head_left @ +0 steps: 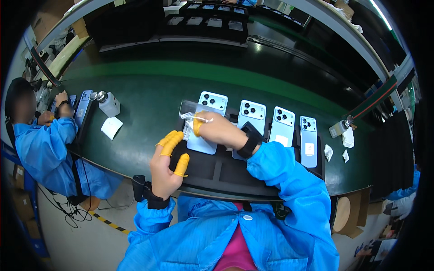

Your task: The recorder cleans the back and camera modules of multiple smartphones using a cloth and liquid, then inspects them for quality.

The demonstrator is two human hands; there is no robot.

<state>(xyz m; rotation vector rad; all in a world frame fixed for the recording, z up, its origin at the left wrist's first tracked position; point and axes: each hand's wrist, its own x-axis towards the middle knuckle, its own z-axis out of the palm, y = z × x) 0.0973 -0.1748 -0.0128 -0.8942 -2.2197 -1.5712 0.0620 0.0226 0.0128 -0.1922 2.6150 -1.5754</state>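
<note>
My right hand (214, 128), in yellow finger cots, reaches over the leftmost light blue phone (214, 100). Its fingers are closed on a clear plastic film (189, 108), which sticks out to the left past the phone's edge. My left hand (166, 166) is just left of that phone, its cot-covered fingers apart and holding nothing. Three more phones lie in a row to the right: one (252, 111) partly under my right wrist, another (283, 121), and the last (308, 140). All show their camera side up, on a black tray (226, 177); small white labels show on the two right ones.
On the left stand a white pump bottle (109, 105) and a folded white wipe (111, 128). Beyond them a co-worker in blue (45, 140) handles phones. At right are another bottle (339, 128) and crumpled wipes (347, 138). A shelf with trays (205, 34) spans the back.
</note>
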